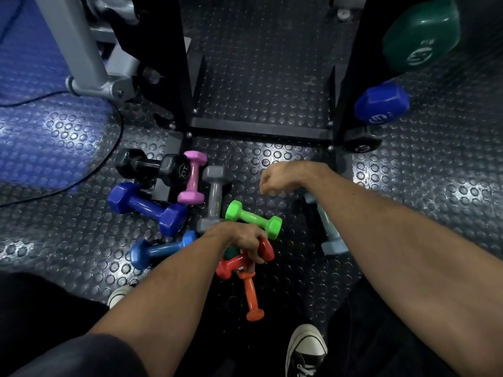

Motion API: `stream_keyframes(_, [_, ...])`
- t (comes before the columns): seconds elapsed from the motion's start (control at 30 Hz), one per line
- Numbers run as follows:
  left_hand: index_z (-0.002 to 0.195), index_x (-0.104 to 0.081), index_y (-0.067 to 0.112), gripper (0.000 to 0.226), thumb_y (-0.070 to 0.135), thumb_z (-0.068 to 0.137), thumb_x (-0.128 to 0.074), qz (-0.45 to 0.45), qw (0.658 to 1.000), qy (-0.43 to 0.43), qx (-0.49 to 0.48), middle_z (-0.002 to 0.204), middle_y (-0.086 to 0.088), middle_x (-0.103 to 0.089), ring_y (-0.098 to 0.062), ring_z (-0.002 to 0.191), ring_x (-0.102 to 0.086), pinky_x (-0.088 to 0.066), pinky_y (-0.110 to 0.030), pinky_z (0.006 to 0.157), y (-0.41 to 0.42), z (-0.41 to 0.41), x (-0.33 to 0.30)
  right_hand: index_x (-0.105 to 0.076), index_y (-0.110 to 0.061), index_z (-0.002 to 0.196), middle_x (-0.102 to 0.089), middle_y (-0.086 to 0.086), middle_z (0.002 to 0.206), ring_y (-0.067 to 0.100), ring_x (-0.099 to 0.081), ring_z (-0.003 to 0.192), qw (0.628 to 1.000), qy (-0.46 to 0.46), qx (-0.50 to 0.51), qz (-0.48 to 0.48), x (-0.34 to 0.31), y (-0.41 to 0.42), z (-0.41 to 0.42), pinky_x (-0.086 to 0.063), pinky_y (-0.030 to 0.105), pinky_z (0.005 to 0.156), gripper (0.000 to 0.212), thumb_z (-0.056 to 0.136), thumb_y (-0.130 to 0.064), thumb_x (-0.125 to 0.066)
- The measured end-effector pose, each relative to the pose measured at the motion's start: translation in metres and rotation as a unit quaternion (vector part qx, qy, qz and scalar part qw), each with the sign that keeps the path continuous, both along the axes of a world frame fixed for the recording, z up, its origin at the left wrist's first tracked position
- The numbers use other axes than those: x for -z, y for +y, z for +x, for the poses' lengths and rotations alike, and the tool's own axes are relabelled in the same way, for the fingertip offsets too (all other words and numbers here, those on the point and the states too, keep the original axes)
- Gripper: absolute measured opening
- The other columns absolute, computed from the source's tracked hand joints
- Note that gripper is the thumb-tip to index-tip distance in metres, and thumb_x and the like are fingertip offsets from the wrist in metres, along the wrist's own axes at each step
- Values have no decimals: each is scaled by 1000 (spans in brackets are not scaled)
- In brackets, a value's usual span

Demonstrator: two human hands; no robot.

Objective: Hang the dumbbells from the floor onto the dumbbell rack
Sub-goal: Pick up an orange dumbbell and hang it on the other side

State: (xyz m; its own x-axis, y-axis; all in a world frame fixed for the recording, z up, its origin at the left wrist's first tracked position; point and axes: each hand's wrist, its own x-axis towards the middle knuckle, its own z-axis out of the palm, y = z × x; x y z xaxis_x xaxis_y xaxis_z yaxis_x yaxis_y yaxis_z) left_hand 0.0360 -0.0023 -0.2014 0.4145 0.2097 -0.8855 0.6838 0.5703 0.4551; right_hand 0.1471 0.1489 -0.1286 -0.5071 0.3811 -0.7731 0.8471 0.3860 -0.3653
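Observation:
Several coloured dumbbells lie in a heap on the studded floor in front of the black rack [261, 129]. My left hand [242, 242] grips the red dumbbell [231, 265], which lies across the orange dumbbell [251, 295]. Just beyond it lies the green dumbbell [254, 219]. My right hand [275, 178] hovers above the floor with loosely curled fingers and holds nothing. My right forearm partly hides the pale blue dumbbell [330, 235]. To the left lie the grey [215, 197], pink [192, 176], dark blue [147, 208], light blue [160, 248] and black [152, 165] dumbbells.
The rack's right upright carries a large green dumbbell [422, 34], a blue one [381, 106] and a black one [362, 144]. A grey machine frame [89, 63] and a black cable [103, 161] are at the left. My shoes [304, 349] stand near the bottom edge.

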Motion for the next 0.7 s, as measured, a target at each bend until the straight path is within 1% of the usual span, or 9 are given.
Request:
stream_keyframes(0.1, [107,-61,9,23,-1,89,-71,-16,999,-40,-32,93,-25,-75,-38,80,-73,-60,-50,83,9,-4,-15,-71,-13,113,-77,12,108,12,-59,64,1000,-2,-11,13,-1,-1,-5,-45,22,53,22,98,-27,-62])
stream_keyframes(0.17, [109,-68,15,20,13,90,-75,2,996,-53,-74,95,-15,-76,-33,76,-74,-61,-41,77,23,-2,-32,-72,-15,113,-77,9,107,14,-65,73,1000,-1,-21,22,-4,-3,-6,-46,23,56,23,98,-29,-61])
stream_keyframes(0.23, [120,-68,21,34,32,89,-79,76,993,-22,-83,109,-6,-76,-24,82,-76,-60,-42,84,44,0,-38,-73,-16,112,-76,6,106,16,-67,80,999,-6,-27,29,-7,-5,-7,-47,25,58,22,98,-27,-59])
stream_keyframes(0.3, [131,-63,24,54,41,84,-82,151,985,24,-86,126,-3,-69,-21,100,-71,-56,-46,97,61,2,-35,-73,-11,112,-76,10,108,21,-67,82,999,-9,-35,38,-9,-5,-8,-46,27,59,24,97,-19,-55])
stream_keyframes(0.4, [128,-66,22,55,32,78,-87,231,966,102,-57,118,-1,-70,-21,106,-66,-55,-38,97,66,3,-14,-73,-11,109,-74,12,109,22,-64,83,998,-1,-1,63,-9,-3,-2,-49,30,65,24,99,-22,-54])
stream_keyframes(0.47, [124,-69,20,50,27,77,-87,275,948,158,-39,110,-3,-73,-22,105,-68,-54,-38,98,59,0,2,-70,-13,114,-70,6,112,22,-66,96,997,8,7,77,-9,-3,4,-52,33,79,27,103,-32,-54])
stream_keyframes(0.53, [126,-66,18,48,24,81,-84,298,933,201,-28,113,-6,-73,-25,106,-69,-54,-39,100,50,-2,4,-69,-14,118,-67,1,112,23,-65,102,997,5,6,83,-8,-1,7,-51,33,84,30,104,-34,-53])
stream_keyframes(0.6, [124,-66,15,40,21,86,-79,330,916,227,-23,112,-7,-72,-26,101,-69,-56,-39,95,46,-2,2,-69,-14,119,-64,-2,110,21,-62,100,996,-1,0,84,-8,-3,7,-47,30,83,29,103,-33,-54])
stream_keyframes(0.7, [108,-72,16,18,20,91,-67,390,887,247,-25,104,-5,-72,-25,90,-68,-58,-37,82,46,6,-7,-72,-14,115,-72,5,113,24,-68,105,997,-14,-12,81,-8,-4,2,-56,37,88,28,101,-31,-54])
